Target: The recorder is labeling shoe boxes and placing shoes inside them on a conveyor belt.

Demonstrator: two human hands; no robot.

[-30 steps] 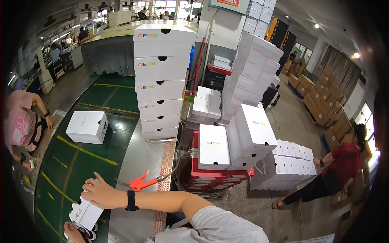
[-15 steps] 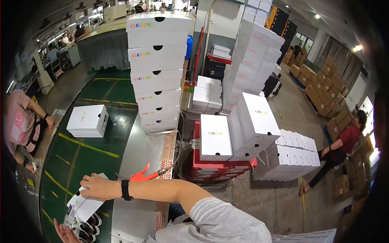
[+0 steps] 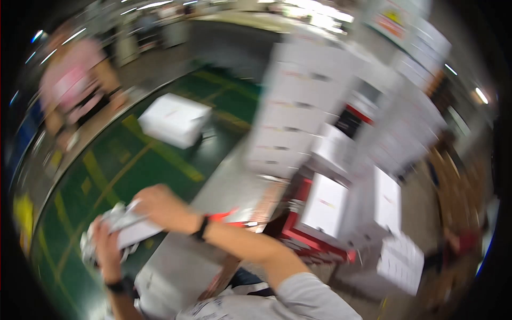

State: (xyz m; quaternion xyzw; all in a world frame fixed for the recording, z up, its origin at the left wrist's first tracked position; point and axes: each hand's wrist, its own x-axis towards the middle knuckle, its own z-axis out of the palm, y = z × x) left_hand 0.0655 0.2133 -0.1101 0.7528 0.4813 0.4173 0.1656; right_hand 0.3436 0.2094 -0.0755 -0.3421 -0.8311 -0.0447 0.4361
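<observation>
A white shoebox (image 3: 140, 233) lies over the green conveyor belt on the near left, with crumpled pale wrapping paper (image 3: 116, 217) at its far side. My right hand (image 3: 166, 209) reaches across from the right, fingers curled over the box's far edge beside the paper. At the box's left end, my left hand (image 3: 106, 248) has its fingers bent around the side. Motion blur smears both hands and the box, so its contents do not show. Beyond my right forearm is a red air blow gun (image 3: 223, 216) on the metal ledge.
Another white shoebox (image 3: 175, 120) sits farther up the green belt (image 3: 114, 173). A tall stack of white boxes (image 3: 290, 114) stands at the belt's right side. More boxes (image 3: 324, 205) rest on a red carton (image 3: 293, 229). A person in pink (image 3: 74, 80) stands across the belt.
The view has swung left and blurred. My left hand has come up from the lower edge to the shoebox. Black-and-white shoes seen by the box earlier no longer show; pale paper is bunched there.
</observation>
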